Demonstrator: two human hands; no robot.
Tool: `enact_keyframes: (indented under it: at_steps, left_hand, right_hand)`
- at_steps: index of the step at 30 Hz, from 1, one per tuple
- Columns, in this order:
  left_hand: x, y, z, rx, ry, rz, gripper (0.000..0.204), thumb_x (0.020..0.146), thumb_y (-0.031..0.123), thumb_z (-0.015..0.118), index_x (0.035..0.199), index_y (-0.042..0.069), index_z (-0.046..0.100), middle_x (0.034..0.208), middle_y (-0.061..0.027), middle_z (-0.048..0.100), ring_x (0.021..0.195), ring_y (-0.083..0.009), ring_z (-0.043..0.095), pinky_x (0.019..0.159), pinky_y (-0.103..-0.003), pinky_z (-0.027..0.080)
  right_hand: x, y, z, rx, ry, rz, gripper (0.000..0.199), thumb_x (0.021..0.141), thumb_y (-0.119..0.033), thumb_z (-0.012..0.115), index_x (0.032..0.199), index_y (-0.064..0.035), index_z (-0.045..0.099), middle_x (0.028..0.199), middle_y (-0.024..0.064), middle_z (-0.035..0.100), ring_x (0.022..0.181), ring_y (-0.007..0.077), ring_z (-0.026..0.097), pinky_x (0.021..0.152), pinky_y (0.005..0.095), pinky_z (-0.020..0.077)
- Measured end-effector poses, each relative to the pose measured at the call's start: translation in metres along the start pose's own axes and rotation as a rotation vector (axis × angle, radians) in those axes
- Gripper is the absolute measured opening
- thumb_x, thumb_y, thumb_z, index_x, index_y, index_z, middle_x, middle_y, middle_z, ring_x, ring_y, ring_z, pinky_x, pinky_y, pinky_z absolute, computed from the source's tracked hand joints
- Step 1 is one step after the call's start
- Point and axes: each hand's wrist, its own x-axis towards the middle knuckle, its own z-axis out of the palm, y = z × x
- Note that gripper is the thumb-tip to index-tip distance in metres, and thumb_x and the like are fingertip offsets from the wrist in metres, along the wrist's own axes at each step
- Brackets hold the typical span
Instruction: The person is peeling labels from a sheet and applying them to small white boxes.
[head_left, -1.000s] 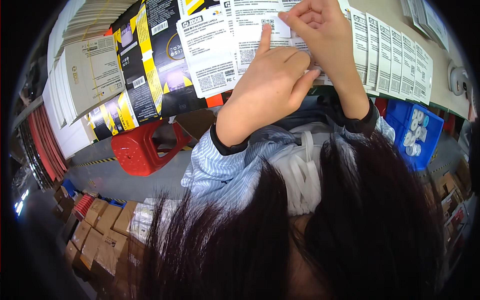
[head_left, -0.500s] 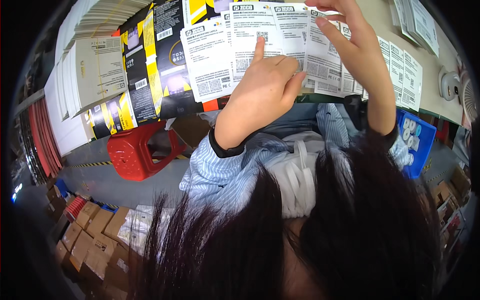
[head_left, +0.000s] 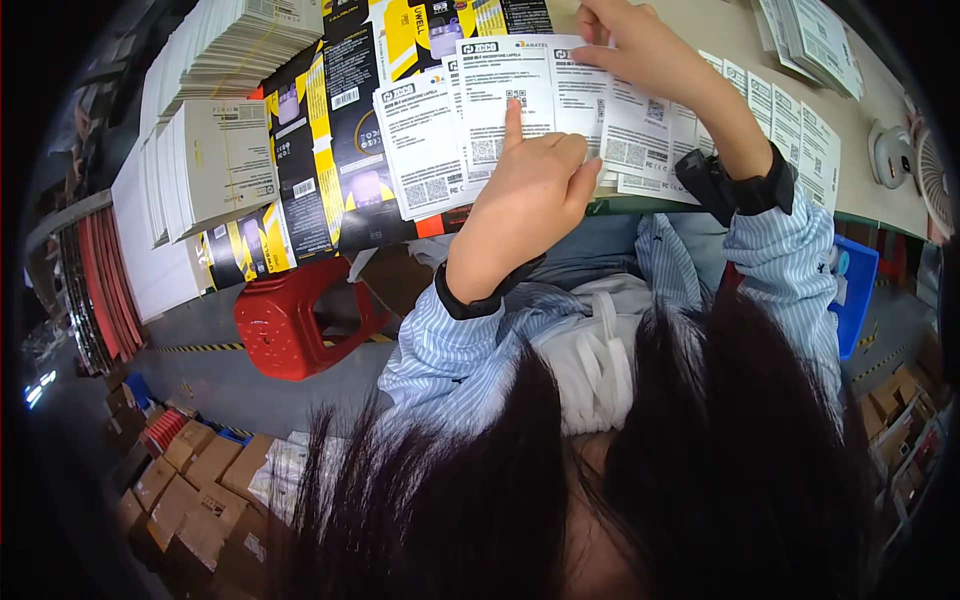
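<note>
Left hand (head_left: 530, 190): loosely curled, index finger straight, its tip pressed on a white printed leaflet (head_left: 500, 110) lying at the near edge of the table (head_left: 720, 25). The other fingers are folded in; nothing is gripped.

Right hand (head_left: 640, 50): farther back and to the right, fingers drawn narrow in a pinch on the top edge of another white leaflet (head_left: 635, 125). A dark band sits on that wrist, above a blue striped sleeve (head_left: 790, 260).

Leaflets: several white sheets overlap in a fanned row along the near table edge, each with blocks of small print and square codes. The pressed sheet lies in the middle of the row, the pinched one just to its right, touching it. More sheets of the same kind (head_left: 800, 130) continue to the right.

Left of the row: flat black-and-yellow carton blanks (head_left: 320, 150) spread on the table, partly under the leaflets. Farther left, tall stacks of white folded cartons (head_left: 210, 150).

Below the table edge: a red plastic stool (head_left: 290, 330) on the grey floor, left of the person. A blue bin (head_left: 858, 290) sits at the right. Brown cardboard boxes (head_left: 180, 490) lie at lower left. Dark hair fills the near part of the view.
</note>
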Motion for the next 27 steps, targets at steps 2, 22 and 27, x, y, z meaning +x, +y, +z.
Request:
enact_keyframes:
  at_steps: [2,22,27]
  left_hand:
    - [0.000,0.002,-0.001,0.006,-0.010,-0.023,0.021,0.085,0.014,0.054,0.070,0.000,0.049,0.061,-0.0130,0.048,0.059,-0.0344,0.050,0.107,-0.055,0.018]
    - [-0.003,-0.006,-0.008,-0.125,-0.069,0.002,0.018,0.083,0.013,0.055,0.073,-0.001,0.053,0.066,-0.0132,0.054,0.066,-0.0349,0.054,0.106,-0.057,0.015]
    - [-0.008,-0.004,-0.014,-0.136,-0.105,0.003,0.017,0.083,0.012,0.056,0.072,0.000,0.053,0.063,-0.0120,0.052,0.064,-0.0331,0.053,0.108,-0.053,0.016]
  right_hand:
    - [-0.004,0.005,-0.001,-0.076,0.012,-0.055,0.055,0.075,-0.007,0.059,0.127,-0.0101,0.043,0.101,0.0193,0.056,0.091,0.0320,0.055,0.088,0.0414,0.0364]
    - [-0.061,0.004,0.036,-0.298,0.016,-0.484,0.059,0.091,-0.014,0.045,0.144,-0.0164,0.019,0.115,0.0167,0.057,0.118,0.0277,0.049,0.110,0.0461,0.0190]
    - [-0.069,-0.006,0.044,-0.404,0.161,-0.476,0.058,0.092,-0.020,0.046,0.143,-0.0144,0.019,0.124,0.0146,0.053,0.123,0.0264,0.043,0.110,0.0469,0.0174]
